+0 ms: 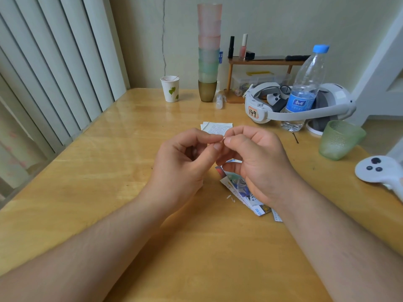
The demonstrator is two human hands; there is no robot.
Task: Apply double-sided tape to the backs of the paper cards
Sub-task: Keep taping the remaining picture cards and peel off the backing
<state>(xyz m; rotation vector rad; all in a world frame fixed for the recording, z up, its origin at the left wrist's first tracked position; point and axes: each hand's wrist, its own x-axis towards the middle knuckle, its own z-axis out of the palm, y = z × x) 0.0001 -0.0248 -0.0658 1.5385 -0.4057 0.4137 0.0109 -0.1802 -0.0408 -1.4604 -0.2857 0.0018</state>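
Above the middle of the wooden table (109, 162), my left hand (185, 162) and my right hand (255, 158) meet fingertip to fingertip. Between them they pinch a tiny pale strip of tape (222, 139). Under my right hand lies a loose pile of colourful paper cards (244, 190), partly hidden by the palm and wrist. A few white paper cards (216, 127) with printed text lie just beyond my fingers. Small white scraps (230, 198) lie beside the colourful pile.
A paper cup (170, 89) and a tall stack of plastic cups (209, 53) stand at the back. At the right are a white headset (294, 105), a water bottle (305, 88), a green glass (339, 139) and a white controller (379, 171). A small wooden shelf (261, 62) stands behind.
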